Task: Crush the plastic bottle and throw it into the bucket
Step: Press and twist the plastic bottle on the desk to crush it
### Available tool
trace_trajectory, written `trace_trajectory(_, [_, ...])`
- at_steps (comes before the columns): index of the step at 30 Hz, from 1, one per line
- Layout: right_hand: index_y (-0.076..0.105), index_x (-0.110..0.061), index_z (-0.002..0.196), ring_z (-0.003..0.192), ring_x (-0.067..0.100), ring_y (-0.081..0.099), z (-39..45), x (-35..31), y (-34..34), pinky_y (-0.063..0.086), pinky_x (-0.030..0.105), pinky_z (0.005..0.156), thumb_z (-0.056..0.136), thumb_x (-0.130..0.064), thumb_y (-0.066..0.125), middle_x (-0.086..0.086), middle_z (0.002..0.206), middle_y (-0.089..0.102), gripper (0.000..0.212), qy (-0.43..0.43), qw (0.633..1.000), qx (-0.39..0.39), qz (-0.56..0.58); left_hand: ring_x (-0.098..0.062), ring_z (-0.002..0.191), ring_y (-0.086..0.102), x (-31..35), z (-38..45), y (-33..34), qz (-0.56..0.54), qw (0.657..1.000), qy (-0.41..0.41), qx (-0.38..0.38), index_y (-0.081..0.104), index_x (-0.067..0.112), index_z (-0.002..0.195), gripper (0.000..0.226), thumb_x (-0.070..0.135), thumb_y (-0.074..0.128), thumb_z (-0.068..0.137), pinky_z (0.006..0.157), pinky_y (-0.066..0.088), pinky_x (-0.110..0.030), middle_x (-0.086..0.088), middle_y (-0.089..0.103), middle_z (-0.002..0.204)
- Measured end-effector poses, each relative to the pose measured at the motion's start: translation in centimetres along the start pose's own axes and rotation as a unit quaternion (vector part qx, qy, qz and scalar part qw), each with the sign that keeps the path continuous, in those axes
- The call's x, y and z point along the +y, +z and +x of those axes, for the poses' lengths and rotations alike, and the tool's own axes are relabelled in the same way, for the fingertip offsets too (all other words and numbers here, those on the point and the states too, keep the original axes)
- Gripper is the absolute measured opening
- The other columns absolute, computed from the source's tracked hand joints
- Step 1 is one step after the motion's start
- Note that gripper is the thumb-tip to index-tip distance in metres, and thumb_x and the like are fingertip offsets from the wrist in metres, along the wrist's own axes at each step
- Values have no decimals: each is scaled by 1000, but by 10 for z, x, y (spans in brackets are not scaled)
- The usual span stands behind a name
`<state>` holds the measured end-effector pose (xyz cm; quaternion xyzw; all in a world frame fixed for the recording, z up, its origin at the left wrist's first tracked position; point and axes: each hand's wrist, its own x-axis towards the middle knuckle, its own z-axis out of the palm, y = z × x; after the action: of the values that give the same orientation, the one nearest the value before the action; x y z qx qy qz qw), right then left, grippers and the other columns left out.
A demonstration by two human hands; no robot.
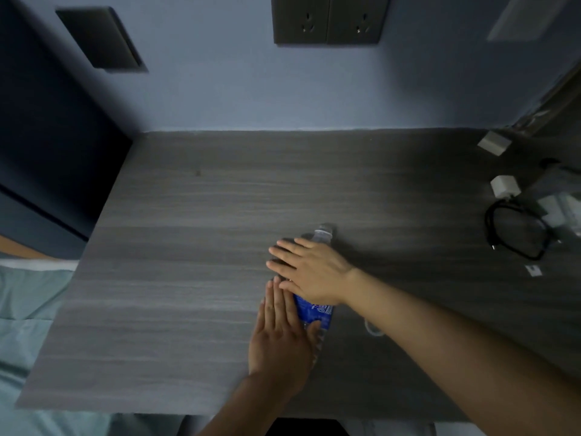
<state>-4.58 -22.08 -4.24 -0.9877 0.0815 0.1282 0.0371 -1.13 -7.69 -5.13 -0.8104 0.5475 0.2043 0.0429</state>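
A clear plastic bottle (315,311) with a blue label lies on its side on the grey wood-grain desk (188,247), its neck (323,234) pointing away from me. My right hand (311,272) lies palm down across the bottle's upper half, fingers spread to the left. My left hand (279,338) presses flat along the lower half, its thumb hooked over the bottle's body. Most of the bottle is hidden under both hands. No bucket is in view.
A small pale object (374,328) lies beside my right forearm. At the desk's right side are a looped black cable (515,231), a white charger (503,185) and a small white box (493,142). Wall sockets (328,18) sit above. Pale bedding (28,294) lies left.
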Motion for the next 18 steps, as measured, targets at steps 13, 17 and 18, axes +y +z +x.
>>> trace_trajectory(13, [-3,-16,143,145,18,-4,4,2,28,-12,34,114,88,-47,-3,5,157,1,63,15,998,51,22,-32,129,45,2,0,-1,20,999,-20,-21,43,-4,130,76,46,2,91,101,46,-45,-25,47,137])
trace_trajectory(17, [-5,-18,143,143,12,-10,5,2,29,-14,30,113,91,-46,-1,1,157,-3,59,15,997,52,50,-29,136,-27,-4,4,5,23,999,15,-29,-24,2,137,87,62,-10,76,114,-14,-39,-16,-32,143])
trace_trajectory(18, [-6,-19,142,142,11,-12,4,0,30,-15,30,113,91,-47,-1,0,157,-4,59,18,997,52,57,-29,134,-31,-6,4,6,39,999,25,-23,-27,3,136,87,63,-11,74,114,-16,-38,-15,-35,141])
